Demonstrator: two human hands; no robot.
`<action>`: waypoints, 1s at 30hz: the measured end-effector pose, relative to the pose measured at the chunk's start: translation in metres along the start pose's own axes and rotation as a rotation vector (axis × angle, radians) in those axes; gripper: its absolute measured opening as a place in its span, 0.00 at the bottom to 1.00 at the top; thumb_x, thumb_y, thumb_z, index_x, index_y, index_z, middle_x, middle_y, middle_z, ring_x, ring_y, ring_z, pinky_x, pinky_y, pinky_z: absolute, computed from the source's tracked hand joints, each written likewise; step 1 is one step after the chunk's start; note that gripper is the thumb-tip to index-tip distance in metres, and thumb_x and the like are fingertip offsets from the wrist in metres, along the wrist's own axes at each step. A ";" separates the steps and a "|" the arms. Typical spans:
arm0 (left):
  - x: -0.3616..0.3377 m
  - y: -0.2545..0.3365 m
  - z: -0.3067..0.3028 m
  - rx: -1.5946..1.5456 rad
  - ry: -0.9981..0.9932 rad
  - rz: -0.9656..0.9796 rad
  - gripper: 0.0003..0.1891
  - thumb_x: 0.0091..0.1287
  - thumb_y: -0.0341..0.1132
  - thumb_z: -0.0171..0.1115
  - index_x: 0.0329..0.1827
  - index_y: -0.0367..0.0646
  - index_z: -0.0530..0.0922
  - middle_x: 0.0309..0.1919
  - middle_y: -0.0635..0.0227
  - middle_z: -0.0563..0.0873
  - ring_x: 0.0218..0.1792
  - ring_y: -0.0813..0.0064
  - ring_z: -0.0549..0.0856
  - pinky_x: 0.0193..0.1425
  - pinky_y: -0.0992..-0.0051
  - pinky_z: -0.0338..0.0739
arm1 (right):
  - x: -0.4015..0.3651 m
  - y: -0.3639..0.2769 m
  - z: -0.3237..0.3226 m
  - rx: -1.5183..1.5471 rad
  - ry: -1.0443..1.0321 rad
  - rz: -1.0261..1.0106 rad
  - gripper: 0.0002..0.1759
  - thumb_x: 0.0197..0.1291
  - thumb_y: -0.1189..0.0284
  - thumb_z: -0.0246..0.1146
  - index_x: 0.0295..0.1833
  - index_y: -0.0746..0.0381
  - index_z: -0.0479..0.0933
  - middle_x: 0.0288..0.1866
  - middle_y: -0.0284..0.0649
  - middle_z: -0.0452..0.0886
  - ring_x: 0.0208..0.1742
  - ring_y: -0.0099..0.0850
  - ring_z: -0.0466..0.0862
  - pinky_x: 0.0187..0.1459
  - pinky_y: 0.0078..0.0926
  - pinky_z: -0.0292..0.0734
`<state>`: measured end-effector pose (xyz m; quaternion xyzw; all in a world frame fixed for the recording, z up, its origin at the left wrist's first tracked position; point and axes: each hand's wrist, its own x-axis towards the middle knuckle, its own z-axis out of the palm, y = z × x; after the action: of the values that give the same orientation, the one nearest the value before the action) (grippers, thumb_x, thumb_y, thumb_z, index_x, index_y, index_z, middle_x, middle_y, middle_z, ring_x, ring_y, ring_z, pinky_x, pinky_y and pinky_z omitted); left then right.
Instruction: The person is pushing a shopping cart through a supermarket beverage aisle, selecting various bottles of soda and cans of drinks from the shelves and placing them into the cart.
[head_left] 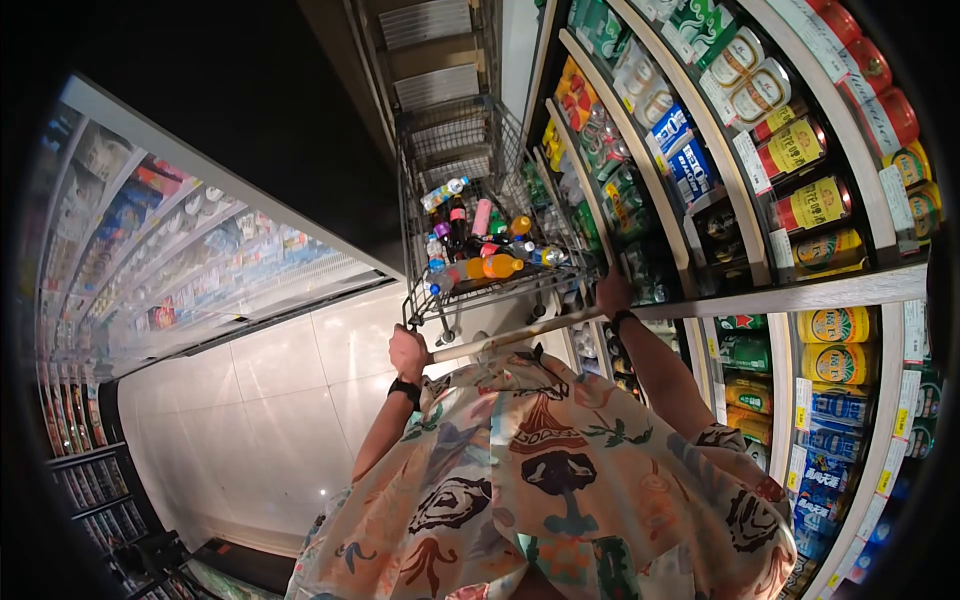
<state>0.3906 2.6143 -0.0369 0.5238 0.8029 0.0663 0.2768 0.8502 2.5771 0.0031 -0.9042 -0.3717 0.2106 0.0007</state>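
Long white shelves (800,295) of coloured drink cans (810,205) with paper price labels (752,160) and a silver wire shopping trolley (450,140) mark a supermarket aisle.

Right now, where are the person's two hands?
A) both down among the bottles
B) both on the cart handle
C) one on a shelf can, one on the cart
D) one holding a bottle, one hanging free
B: the left hand and the right hand each close their fingers on the cart handle, while the bottles lie beyond them, untouched.
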 end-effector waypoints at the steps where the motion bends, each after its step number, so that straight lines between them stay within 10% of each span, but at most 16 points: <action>1: 0.000 0.000 0.000 0.000 0.000 0.000 0.11 0.69 0.34 0.57 0.44 0.34 0.80 0.39 0.39 0.88 0.44 0.37 0.88 0.48 0.47 0.83 | -0.001 -0.002 -0.002 0.023 -0.016 0.018 0.22 0.73 0.66 0.55 0.67 0.66 0.70 0.56 0.57 0.85 0.55 0.54 0.87 0.55 0.50 0.84; 30: -0.032 -0.022 0.003 -0.011 0.025 0.057 0.10 0.70 0.36 0.56 0.41 0.37 0.79 0.36 0.40 0.88 0.42 0.36 0.87 0.47 0.45 0.82 | -0.006 0.050 0.043 -0.026 0.103 -0.058 0.37 0.67 0.65 0.61 0.77 0.69 0.59 0.47 0.58 0.87 0.49 0.51 0.89 0.48 0.49 0.86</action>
<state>0.3844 2.5758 -0.0358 0.5438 0.7908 0.0854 0.2675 0.8638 2.5309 -0.0414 -0.9027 -0.3998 0.1586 0.0140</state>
